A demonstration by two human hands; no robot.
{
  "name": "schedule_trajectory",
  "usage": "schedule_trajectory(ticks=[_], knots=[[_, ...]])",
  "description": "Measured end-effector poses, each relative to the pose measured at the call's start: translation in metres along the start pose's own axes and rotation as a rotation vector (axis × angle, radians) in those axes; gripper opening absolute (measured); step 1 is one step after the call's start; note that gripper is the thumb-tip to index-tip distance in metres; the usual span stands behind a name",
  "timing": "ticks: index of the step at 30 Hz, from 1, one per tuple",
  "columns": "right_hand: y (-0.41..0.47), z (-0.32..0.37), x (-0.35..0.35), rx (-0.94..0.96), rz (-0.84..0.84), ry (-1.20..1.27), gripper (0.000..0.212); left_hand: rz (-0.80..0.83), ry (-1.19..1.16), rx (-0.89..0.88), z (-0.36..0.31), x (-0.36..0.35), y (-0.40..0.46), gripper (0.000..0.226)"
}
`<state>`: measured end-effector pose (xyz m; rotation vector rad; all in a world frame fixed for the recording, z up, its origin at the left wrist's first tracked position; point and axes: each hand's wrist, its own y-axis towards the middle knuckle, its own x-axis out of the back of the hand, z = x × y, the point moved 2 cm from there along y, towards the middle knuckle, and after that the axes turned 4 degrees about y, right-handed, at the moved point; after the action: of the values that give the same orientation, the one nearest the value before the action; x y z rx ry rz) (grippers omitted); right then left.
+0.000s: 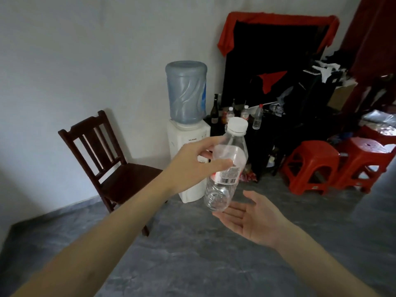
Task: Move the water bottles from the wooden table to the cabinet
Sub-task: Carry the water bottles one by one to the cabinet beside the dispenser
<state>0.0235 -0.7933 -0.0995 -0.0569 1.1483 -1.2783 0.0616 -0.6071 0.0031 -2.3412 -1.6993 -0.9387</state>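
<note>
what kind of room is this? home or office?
Most likely a lived-in room in a home, perhaps a spare or storage corner. Cues: a water dispenser against the wall, a dark wooden chair beside it, stacked red plastic stools, and clothes heaped over dark furniture on the right.

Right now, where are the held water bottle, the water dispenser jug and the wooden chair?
water bottle (227, 166): head view, on the label at mid-body, gripped by the left hand (192, 166).
water dispenser jug (186, 91): head view, on the blue barrel's front.
wooden chair (126, 179): head view, on the seat.
</note>
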Motion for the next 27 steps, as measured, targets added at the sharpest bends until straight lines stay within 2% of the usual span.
schedule_trajectory(ticks=[9,17,27], knots=[[0.06,0.132,0.039,0.036,-0.051,0.025,0.061,0.057,0.003,-0.016,0.019,-0.036,0.155,0.047],[0.102,0.211,0.06,0.059,-0.103,0.028,0.06,0.052,-0.029,-0.014,0.041,-0.057,0.24,0.037],[0.178,0.286,0.072,0.04,-0.121,0.011,0.057,0.052,-0.07,0.007,0.093,-0.064,0.341,0.048]])
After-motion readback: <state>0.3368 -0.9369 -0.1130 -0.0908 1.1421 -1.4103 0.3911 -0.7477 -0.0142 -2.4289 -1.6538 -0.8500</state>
